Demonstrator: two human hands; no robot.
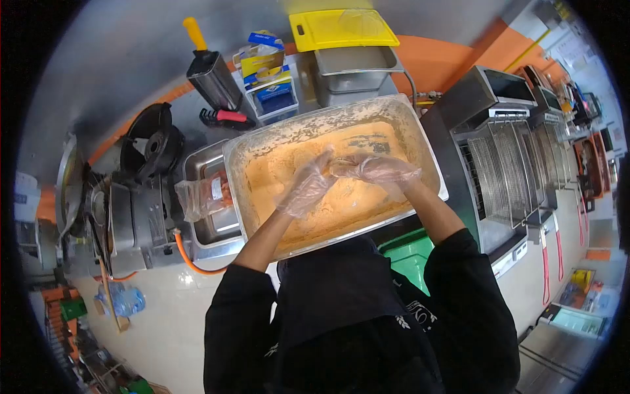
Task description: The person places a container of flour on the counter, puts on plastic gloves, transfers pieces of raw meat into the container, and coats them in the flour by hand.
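Observation:
A large metal pan (430, 161) holds orange-tan powder (354, 197), with clumps stuck along its inner walls. Both my hands wear clear plastic gloves and meet over the powder, near the pan's middle. My left hand (307, 187) comes in from the left, its fingers closed close to those of the other hand. From the right reaches my right hand (374, 169), fingers bent together around a small powder-coated piece. What exactly lies between the fingertips is too small to make out.
Left of the pan, a bagged red food pack (213, 190) lies on a steel tray (192, 164). Behind stand a knife holder (215, 82), boxes (272, 92) and a yellow lid (344, 29). Fryer baskets (499, 167) are at right, a green bin (410, 259) below.

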